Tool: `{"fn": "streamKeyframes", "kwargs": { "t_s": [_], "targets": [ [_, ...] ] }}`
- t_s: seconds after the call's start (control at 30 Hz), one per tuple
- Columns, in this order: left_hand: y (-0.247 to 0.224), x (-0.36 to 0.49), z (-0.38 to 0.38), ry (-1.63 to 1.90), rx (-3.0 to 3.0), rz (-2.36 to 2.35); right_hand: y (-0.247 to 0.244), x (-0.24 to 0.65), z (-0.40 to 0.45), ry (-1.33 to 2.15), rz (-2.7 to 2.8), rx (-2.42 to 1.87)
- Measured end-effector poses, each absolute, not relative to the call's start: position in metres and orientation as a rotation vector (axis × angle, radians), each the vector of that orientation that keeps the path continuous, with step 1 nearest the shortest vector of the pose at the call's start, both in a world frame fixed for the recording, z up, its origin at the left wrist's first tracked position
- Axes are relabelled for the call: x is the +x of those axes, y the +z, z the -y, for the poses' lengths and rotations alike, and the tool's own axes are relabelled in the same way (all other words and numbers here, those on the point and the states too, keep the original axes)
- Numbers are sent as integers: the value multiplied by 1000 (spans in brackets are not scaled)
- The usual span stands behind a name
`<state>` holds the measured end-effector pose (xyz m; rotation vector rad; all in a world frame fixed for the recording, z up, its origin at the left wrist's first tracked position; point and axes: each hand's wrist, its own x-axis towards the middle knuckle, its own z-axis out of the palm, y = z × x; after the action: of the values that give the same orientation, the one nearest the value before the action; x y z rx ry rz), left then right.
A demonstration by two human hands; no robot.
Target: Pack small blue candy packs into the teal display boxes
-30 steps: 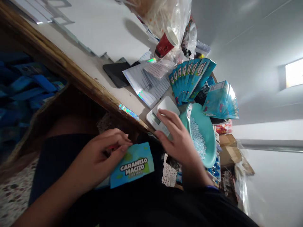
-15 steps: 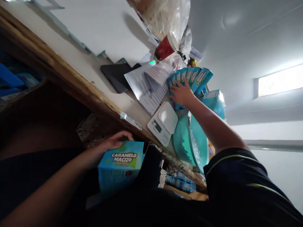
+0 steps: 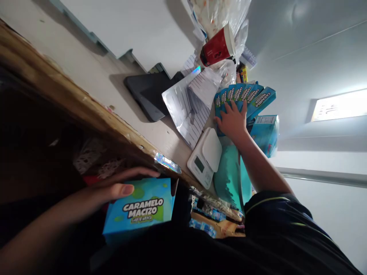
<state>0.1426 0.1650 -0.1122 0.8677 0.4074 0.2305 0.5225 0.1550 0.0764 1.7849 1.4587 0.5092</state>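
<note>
My left hand [image 3: 119, 187] holds a blue-green candy box [image 3: 143, 208] marked "Caramelo Macizo" low by my lap. Its thumb lies on the printed face and the fingers reach along the upper edge; an end flap stands out at the box's right. My right arm stretches over the table, and my right hand [image 3: 233, 120] rests with fingers spread on a fanned row of flat blue cartons [image 3: 237, 95] with the same lettering. Beside that hand sit a white kitchen scale [image 3: 205, 156] and a turquoise tub [image 3: 228, 183], partly hidden by my arm.
A dark phone-like slab [image 3: 146, 93] and printed sheets [image 3: 187, 110] lie on the table, whose worn wooden edge [image 3: 86, 99] runs diagonally. A red paper cup [image 3: 216, 47] leans near plastic bags [image 3: 226, 15]. Another blue box [image 3: 265, 131] stands behind my forearm. More blue packs [image 3: 205, 227] sit below.
The view has shifted, so the table things appear larger. My left hand's box has tilted, showing more of its printed face. My right hand stays on the fanned cartons.
</note>
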Motion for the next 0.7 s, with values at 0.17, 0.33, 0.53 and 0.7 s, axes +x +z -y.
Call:
{"fn": "streamKeyframes", "kwargs": {
  "t_s": [0.17,0.33,0.53,0.7],
  "targets": [
    [-100,136,-166,44,666,-499,72,527,-155,465,-1490,1774],
    [-98,133,-167,3,695,-521,66,534,-157,331,-1383,1754],
    [-105,134,-170,-8,710,-481,63,535,-158,331,-1353,1799],
    [-110,133,-176,-43,694,-411,61,532,-158,381,-1344,1825]
  ]
}}
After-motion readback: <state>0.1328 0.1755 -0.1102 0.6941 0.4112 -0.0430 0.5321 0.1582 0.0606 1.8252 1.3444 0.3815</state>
